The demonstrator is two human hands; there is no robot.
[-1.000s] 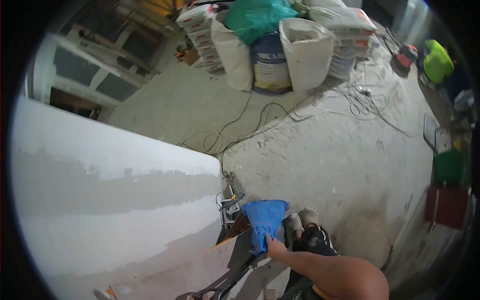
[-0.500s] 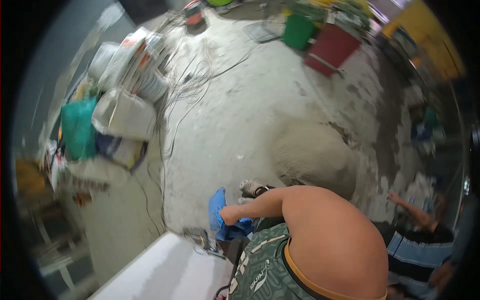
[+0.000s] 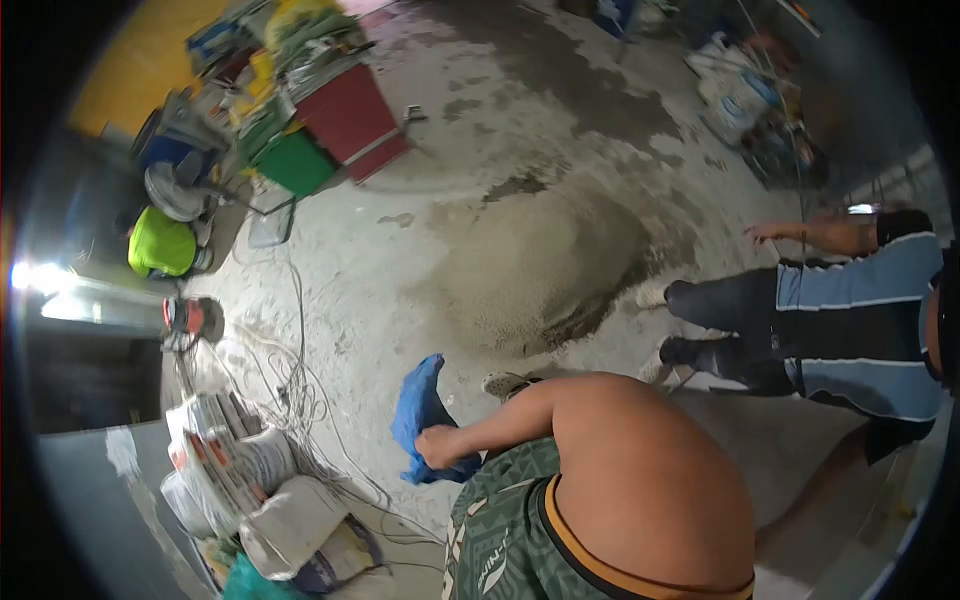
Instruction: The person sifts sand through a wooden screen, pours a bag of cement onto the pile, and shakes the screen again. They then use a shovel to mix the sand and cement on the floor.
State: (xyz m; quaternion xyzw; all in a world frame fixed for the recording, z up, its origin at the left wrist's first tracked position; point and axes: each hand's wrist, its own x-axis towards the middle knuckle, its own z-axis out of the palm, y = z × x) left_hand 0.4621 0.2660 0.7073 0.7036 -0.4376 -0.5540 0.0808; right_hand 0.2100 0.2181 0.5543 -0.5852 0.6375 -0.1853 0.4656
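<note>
My right hand (image 3: 437, 447) is closed on a crumpled blue cloth or bag (image 3: 420, 408). The blue material sticks up above the fist and spreads out below it, left of my green sleeveless top (image 3: 505, 520). My bare right arm bends across my front. One of my shoes (image 3: 500, 384) shows on the floor beyond the forearm. My left hand is not in view. A mound of grey sand-like material (image 3: 560, 255) lies on the concrete floor beyond my feet.
A co-worker in black and blue-grey (image 3: 850, 290) stands right, one arm outstretched. Another person in lime (image 3: 165, 243) is at left. Cables (image 3: 305, 395), sacks (image 3: 290, 520), a green bin (image 3: 293, 163) and a red container (image 3: 350, 115) occupy the left side.
The view has swung right. The mound, bins and sacks have shifted left in the picture, and the co-worker shows more fully. My right hand, still holding the blue material, sits slightly further left.
</note>
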